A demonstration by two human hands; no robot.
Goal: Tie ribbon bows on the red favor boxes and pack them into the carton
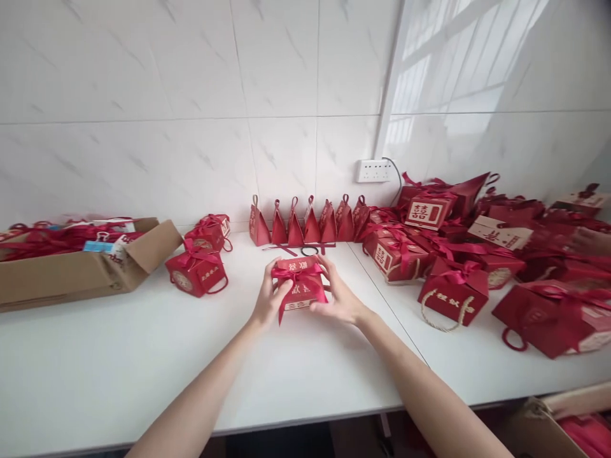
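Between my two hands is a red gift box (305, 287) with gold lettering and a dark red ribbon bow tied across its top. My left hand (271, 296) grips its left side, the thumb lying by the bow. On the right side, my right hand (340, 298) holds the box with the thumb at its near edge and the fingers behind. One ribbon tail hangs down over the front left. The underside of the box is hidden. Just beyond it, loose ribbon strips (327, 245) and a dark ring (310, 252) lie on the white table (286, 375).
Several small triangular red boxes (294, 224) stand in a row near the tiled wall. Finished-looking red boxes (453, 289) pile up on the right. At left are two bowed boxes (196, 272) and an open carton (71, 280). Another person's hand (592, 245) shows at the right edge.
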